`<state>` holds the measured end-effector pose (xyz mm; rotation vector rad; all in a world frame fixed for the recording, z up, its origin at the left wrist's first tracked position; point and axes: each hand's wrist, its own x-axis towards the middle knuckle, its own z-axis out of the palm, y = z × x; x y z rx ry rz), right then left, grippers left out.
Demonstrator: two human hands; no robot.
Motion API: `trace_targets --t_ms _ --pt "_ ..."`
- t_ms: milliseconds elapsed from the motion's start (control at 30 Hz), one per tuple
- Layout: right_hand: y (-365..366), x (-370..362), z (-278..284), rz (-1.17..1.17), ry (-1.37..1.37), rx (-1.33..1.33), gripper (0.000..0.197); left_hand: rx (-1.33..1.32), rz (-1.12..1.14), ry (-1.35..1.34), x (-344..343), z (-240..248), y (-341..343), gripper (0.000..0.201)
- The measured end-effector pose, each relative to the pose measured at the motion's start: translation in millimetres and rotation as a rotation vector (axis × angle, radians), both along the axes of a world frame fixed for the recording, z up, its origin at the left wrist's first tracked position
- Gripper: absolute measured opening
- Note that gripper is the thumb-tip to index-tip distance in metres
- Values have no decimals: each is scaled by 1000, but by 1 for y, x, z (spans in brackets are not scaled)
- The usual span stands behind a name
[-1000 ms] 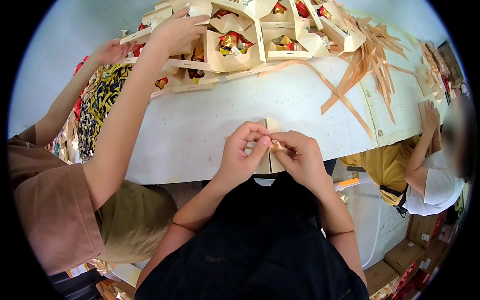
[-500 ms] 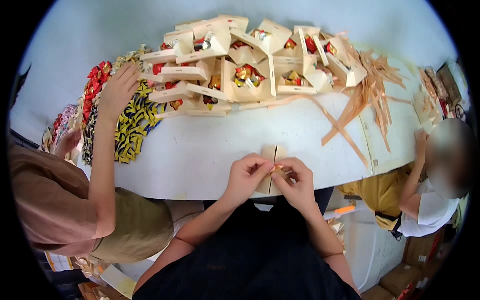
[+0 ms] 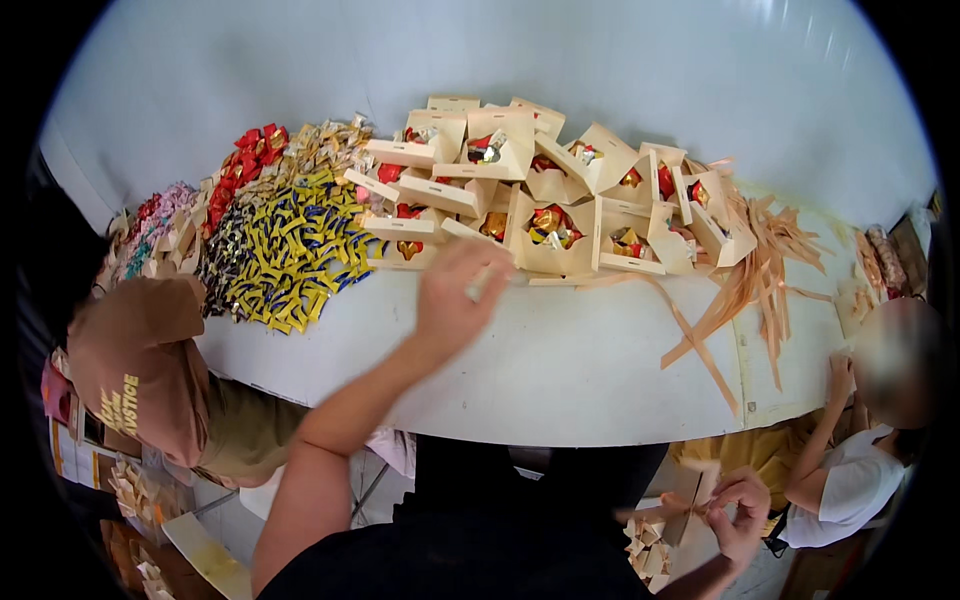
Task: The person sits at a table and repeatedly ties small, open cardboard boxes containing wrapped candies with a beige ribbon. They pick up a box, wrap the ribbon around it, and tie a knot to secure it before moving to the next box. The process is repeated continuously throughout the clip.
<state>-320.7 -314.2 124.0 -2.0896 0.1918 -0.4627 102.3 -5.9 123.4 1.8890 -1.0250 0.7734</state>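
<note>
My left hand (image 3: 455, 300) is stretched over the white table, blurred by motion. Its thumb and fingers look apart, and it comes near the front of the open cream boxes (image 3: 553, 238), partly covering one. These hold shiny red, gold and silver wrapped sweets. Off the table's edge, at lower right, my right hand (image 3: 738, 515) pinches the peach ribbon on a small closed cream carton (image 3: 692, 492). This carton hangs above a heap of similar cartons (image 3: 648, 558).
Heaped wrapped sweets (image 3: 290, 250) in yellow-blue, red and other colours fill the table's left. Peach ribbons (image 3: 765, 290) lie loose at the right. One co-worker in a brown shirt (image 3: 140, 370) is close on my left; another in a white shirt (image 3: 840, 485) sits at the right.
My hands have parted: the right has carried the carton from the table's front edge to lower right, while the left has reached forward to the boxes. The left co-worker's arm has withdrawn from the sweets.
</note>
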Motion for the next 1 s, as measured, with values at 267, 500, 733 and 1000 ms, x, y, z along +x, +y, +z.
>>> trace_targets --t_ms 267,500,733,1000 --pt "25 23 -12 -245 -94 41 21 632 162 -174 134 54 16 20" --pt "34 86 11 63 -67 -67 21 600 67 -113 151 57 -9 29" --pt "31 131 37 210 -177 -129 16 507 197 -212 163 40 -18 12" --pt "11 190 23 147 -266 242 5 333 98 -521 76 72 -20 24"
